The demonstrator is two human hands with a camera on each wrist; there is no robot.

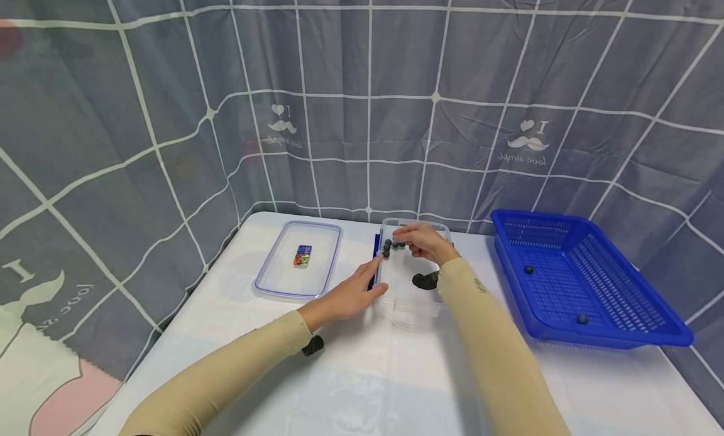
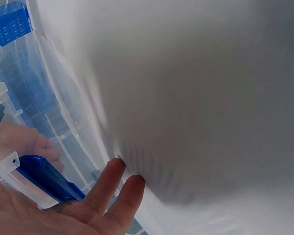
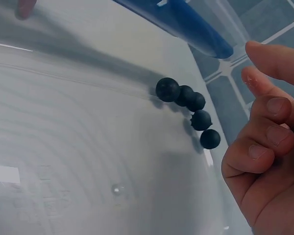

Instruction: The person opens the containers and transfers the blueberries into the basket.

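Observation:
A clear plastic box (image 1: 404, 305) with blue side latches stands near the back middle of the table. Several blueberries (image 3: 167, 89) sit in a short row along its inner edge in the right wrist view. My left hand (image 1: 352, 294) is at the box's left side, fingers extended beside the blue latch (image 2: 46, 176). Over the back of the box is my right hand (image 1: 427, 240). Its thumb and index finger stand slightly apart with nothing visible between them, while the other fingers are bent, as the right wrist view shows.
Left of the box lies its clear lid (image 1: 291, 285), with a coloured label (image 1: 302, 256). A blue slotted basket (image 1: 599, 338) on the right holds two blueberries (image 1: 582, 319). A grey checked curtain (image 1: 339, 128) hangs behind the white table (image 1: 362, 392).

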